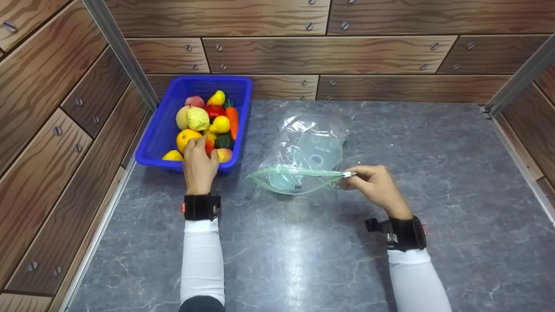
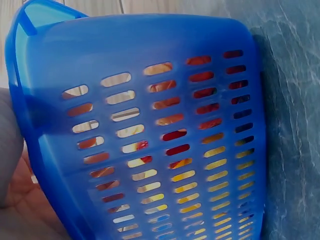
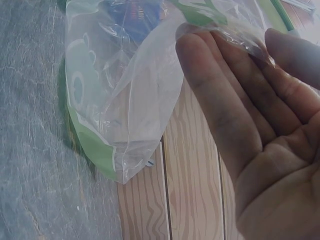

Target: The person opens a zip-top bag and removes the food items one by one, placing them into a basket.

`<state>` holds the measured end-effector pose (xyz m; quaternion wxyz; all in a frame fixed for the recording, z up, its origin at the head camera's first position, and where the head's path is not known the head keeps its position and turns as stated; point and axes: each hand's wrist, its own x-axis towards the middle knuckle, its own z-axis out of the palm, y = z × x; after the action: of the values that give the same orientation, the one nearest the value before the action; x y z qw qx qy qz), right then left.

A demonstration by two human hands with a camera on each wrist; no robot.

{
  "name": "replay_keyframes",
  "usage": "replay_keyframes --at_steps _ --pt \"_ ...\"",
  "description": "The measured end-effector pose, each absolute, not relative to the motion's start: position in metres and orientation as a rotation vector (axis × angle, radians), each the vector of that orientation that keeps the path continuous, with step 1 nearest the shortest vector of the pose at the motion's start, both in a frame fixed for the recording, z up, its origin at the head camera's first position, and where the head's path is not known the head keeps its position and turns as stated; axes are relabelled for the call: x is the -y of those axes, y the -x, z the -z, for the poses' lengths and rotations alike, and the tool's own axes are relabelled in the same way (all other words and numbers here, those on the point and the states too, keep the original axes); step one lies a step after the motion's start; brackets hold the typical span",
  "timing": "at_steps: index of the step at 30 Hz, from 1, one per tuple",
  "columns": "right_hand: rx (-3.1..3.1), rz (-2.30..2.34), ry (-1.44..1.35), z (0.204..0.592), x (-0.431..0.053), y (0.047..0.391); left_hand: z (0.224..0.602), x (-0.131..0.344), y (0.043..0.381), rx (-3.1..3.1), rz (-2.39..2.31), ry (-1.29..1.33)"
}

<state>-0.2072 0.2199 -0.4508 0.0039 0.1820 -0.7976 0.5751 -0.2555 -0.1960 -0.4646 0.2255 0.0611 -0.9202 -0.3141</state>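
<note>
Over the near rim of a blue plastic basket (image 1: 147, 151) reaches my left hand (image 1: 200, 162), its fingertips down among the toy fruit. Nearest to them are an orange (image 1: 187, 138) and a red-orange fruit (image 1: 210, 146) between thumb and fingers; I cannot tell whether they grip it. In the left wrist view the basket wall (image 2: 140, 45) hides most of that hand. My right hand (image 1: 375, 184) pinches the corner of a clear zip bag (image 1: 318, 147) at its white slider (image 1: 348, 174). The bag lies on the table, its green-edged mouth parted towards me.
Also in the basket are a carrot (image 1: 232, 121), a yellow pear (image 1: 217, 98), a peach (image 1: 223, 155), a dark green avocado-like piece (image 1: 224, 141) and several others. Wood-patterned panels (image 1: 269, 54) wall the grey marbled table (image 1: 433, 173) at the back and sides.
</note>
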Motion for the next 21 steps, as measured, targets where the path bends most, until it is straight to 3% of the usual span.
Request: replay_keyframes --at_steps 10,21 --pt "2.516 -1.719 -0.567 0.453 -0.220 0.209 0.446 0.188 0.246 2.458 0.929 -0.065" --pt "2.535 -1.224 -0.476 0.465 -0.218 0.216 0.429 0.173 0.235 2.365 0.884 0.066"
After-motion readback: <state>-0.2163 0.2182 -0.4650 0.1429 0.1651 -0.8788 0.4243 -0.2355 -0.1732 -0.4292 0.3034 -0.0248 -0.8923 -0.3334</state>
